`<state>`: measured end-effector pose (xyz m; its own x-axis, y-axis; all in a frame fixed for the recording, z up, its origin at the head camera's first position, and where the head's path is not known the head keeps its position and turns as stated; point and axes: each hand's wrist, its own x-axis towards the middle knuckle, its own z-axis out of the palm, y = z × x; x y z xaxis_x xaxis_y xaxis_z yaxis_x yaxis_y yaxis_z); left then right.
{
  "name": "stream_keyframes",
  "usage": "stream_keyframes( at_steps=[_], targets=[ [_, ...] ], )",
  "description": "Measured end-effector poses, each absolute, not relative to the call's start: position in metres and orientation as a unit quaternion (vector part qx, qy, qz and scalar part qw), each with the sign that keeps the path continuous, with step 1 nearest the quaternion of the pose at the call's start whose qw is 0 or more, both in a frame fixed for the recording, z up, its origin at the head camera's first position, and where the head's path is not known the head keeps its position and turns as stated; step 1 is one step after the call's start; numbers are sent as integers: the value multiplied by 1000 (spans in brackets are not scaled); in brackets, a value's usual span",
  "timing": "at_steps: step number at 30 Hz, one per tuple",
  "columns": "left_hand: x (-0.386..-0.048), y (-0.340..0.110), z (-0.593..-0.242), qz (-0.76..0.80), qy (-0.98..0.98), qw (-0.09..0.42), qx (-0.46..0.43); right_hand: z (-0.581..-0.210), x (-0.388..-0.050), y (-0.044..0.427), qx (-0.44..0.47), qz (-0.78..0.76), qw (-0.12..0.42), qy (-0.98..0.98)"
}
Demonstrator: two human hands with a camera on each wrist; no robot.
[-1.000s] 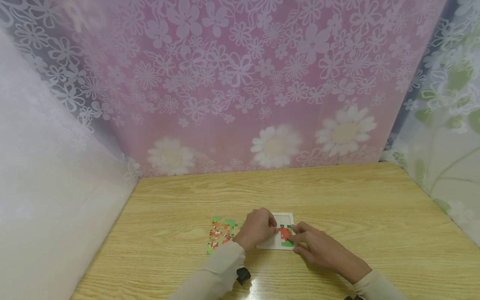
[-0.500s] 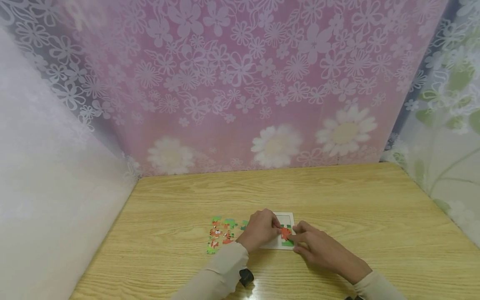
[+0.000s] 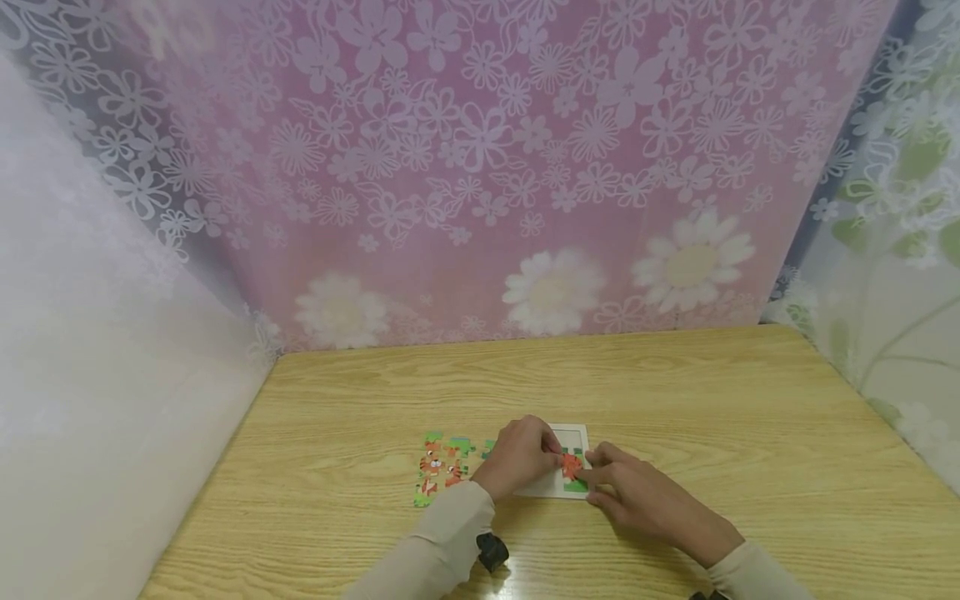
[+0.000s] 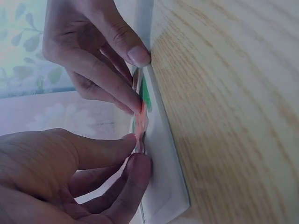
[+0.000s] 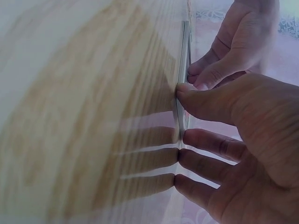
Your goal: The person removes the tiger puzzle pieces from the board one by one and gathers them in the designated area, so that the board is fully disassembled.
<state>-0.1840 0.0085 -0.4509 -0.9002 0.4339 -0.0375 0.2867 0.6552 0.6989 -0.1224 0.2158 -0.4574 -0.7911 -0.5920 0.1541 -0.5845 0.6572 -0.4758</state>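
A white puzzle tray [image 3: 568, 437] lies on the table, with orange and green pieces [image 3: 576, 486] along its right side. My left hand [image 3: 519, 457] reaches over the tray's left part. In the left wrist view, its thumb and fingertips pinch an orange puzzle piece [image 4: 140, 140], seen almost edge-on. Opposite, my right hand [image 3: 637, 496] holds the tray's right end, thumb at the near corner and other fingers by the right edge. Its index finger [image 4: 126, 95] presses on the orange pieces. The fingertips hide the pinched piece's outline.
Left of the tray, several loose jigsaw pieces [image 3: 432, 467] in orange and green lie close together on the wooden table [image 3: 360, 400]. A green piece [image 3: 488, 448] shows partly behind my left hand. Flowered curtains [image 3: 480, 167] hang behind the table and at both sides.
My left hand has shifted slightly right toward the orange pieces, then stayed nearly in place. The right hand and the tray have not visibly moved.
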Motion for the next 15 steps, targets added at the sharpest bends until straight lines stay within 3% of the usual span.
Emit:
stream_keyframes(
  at_steps=[15],
  targets=[
    [-181,9,-445,376,899,98,201,-458,-123,216,-323,-266,17,908]
  ],
)
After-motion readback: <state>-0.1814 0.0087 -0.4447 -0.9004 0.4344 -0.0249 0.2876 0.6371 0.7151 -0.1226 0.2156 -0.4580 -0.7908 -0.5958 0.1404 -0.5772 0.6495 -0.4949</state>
